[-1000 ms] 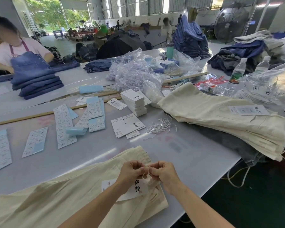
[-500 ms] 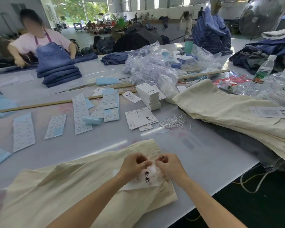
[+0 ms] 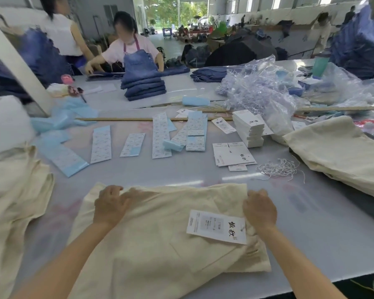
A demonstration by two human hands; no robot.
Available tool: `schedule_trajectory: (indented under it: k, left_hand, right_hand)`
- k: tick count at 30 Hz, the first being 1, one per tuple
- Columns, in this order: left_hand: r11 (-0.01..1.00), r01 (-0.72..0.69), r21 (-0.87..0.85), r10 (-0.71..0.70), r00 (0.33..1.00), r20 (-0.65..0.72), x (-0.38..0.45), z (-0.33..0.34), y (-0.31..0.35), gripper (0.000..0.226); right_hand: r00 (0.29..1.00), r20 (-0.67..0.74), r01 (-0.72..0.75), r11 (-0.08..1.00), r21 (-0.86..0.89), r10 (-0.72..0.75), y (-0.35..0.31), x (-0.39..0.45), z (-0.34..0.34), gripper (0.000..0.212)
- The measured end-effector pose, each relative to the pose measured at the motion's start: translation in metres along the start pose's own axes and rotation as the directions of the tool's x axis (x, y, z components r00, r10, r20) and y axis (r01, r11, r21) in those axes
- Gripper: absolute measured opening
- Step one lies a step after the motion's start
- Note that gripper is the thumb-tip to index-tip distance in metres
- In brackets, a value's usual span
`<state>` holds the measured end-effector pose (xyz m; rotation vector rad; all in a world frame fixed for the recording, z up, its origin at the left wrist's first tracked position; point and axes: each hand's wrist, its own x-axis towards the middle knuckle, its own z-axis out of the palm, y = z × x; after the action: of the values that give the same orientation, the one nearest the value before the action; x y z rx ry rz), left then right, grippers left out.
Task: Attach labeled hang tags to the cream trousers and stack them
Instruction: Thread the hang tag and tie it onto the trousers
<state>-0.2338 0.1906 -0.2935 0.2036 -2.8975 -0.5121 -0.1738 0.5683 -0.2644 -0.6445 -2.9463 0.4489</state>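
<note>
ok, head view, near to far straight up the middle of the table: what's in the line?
Cream trousers gripped by left hand and right hand → sticker sheets → wooden stick → folded denim stack

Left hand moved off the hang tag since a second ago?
Yes. The left hand has gone left, away from the hang tag, and now grips the trousers' far edge.
</note>
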Motion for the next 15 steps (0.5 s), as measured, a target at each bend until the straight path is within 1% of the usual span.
schedule_trajectory:
  k: [1,2,4,6,7,8,10,11,12,13,14,15]
  left_hand:
    - [0.999,0.037,0.034,-0.039,0.997,0.061,-0.003,0.001,-0.012,0.049]
    - [0.996,0.062,0.065,-0.069,0.992,0.11,-0.005,0.003,-0.023,0.053]
    - [0.993,0.063,0.097,-0.078,0.985,0.152,-0.009,0.007,-0.037,0.054]
    - [0.993,0.036,0.115,-0.054,0.986,0.158,-0.01,0.009,-0.039,0.055]
    - [0.991,0.031,0.127,-0.052,0.985,0.164,-0.011,0.007,-0.037,0.056]
    - [0.991,0.03,0.127,-0.051,0.984,0.168,-0.011,0.007,-0.036,0.057]
    - [0.994,0.036,0.106,-0.053,0.986,0.161,-0.01,0.003,-0.037,0.06]
    - [0.995,0.038,0.097,-0.052,0.988,0.146,-0.011,-0.002,-0.039,0.06]
    - [0.995,0.044,0.095,-0.056,0.99,0.126,-0.011,-0.005,-0.042,0.061]
    - [0.993,0.05,0.109,-0.062,0.992,0.113,-0.012,-0.009,-0.048,0.063]
    - [0.99,0.076,0.12,-0.089,0.99,0.107,-0.015,-0.013,-0.052,0.067]
    - [0.982,0.121,0.146,-0.137,0.985,0.107,-0.019,-0.017,-0.055,0.073]
  right_hand:
    - [1.0,0.012,0.027,1.0,0.016,-0.027,-0.003,-0.001,0.001,0.024]
    - [0.998,0.055,0.03,0.996,0.079,-0.034,-0.005,-0.002,0.001,0.026]
    - [0.991,0.125,0.027,0.98,0.196,-0.053,-0.008,-0.004,-0.001,0.025]
    - [0.991,0.085,0.074,0.958,0.276,-0.101,-0.009,-0.005,-0.012,0.016]
    - [0.992,0.037,0.097,0.932,0.35,-0.117,-0.009,-0.005,-0.02,0.013]
    - [0.994,-0.007,0.101,0.89,0.445,-0.11,-0.009,-0.005,-0.029,0.015]
    - [0.997,-0.064,0.072,0.778,0.624,-0.041,-0.004,-0.008,-0.046,0.018]
    - [0.998,-0.063,0.044,0.738,0.673,-0.002,0.001,-0.009,-0.051,0.016]
    - [0.999,-0.033,0.009,0.737,0.676,0.018,0.007,-0.012,-0.052,0.015]
    - [0.999,0.032,-0.047,0.778,0.626,0.034,0.015,-0.013,-0.049,0.016]
    - [0.991,0.119,-0.113,0.843,0.526,0.058,0.024,-0.015,-0.041,0.019]
    - [0.974,0.205,-0.176,0.903,0.392,0.101,0.031,-0.018,-0.032,0.03]
